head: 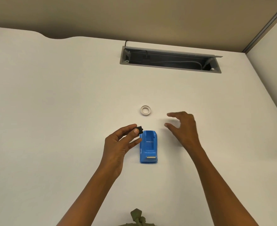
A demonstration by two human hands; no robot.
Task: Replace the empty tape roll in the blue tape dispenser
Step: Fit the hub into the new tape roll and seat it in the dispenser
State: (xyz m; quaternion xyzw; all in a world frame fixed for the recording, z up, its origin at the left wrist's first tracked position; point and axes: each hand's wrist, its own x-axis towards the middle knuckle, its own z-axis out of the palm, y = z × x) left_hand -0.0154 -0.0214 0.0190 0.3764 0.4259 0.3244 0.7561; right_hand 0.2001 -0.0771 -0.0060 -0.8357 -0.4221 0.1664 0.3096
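The blue tape dispenser (148,146) stands on the white desk, its roll bay bare and its cutter end facing me. A white tape roll (145,110) lies flat on the desk a little beyond it. My left hand (121,144) is just left of the dispenser and pinches a small black spindle hub (139,129) between thumb and fingers. Over the desk to the right of the dispenser hovers my right hand (183,128), fingers spread and curved, holding nothing, its fingertips short of the roll.
An open grey cable tray (170,60) with cords inside is sunk into the white desk (61,103) at the back. A partition wall runs behind it and along the right. A bit of olive fabric (137,216) shows at the bottom edge.
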